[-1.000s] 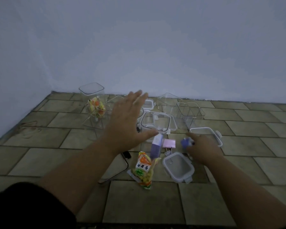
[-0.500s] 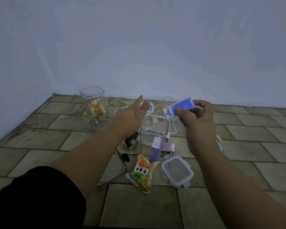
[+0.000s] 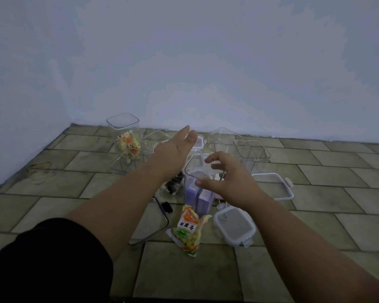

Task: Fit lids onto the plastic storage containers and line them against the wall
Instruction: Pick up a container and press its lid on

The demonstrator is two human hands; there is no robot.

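Note:
Several clear plastic containers stand on the tiled floor near the wall. A tall clear container point(image 3: 194, 171) at the centre holds purple packets point(image 3: 193, 193). My right hand point(image 3: 230, 182) hovers at its right rim, fingers apart and empty. My left hand point(image 3: 175, 149) is stretched flat and open above the containers behind it. A lidded tall container point(image 3: 123, 121) with colourful snacks stands at the back left. Open containers point(image 3: 253, 153) stand at the back right. A white-rimmed lid point(image 3: 274, 185) lies on the right, and a dark-rimmed lid point(image 3: 155, 226) lies under my left forearm.
A small lidded container point(image 3: 235, 227) and a yellow snack packet point(image 3: 188, 229) lie in front of the tall container. A black clip point(image 3: 167, 207) lies by the dark-rimmed lid. The blue wall point(image 3: 206, 73) runs along the back and left.
My right hand picked up a purple packet, lifted it, and now it is empty beside the central container, which holds purple packets. My left hand shifted slightly farther back.

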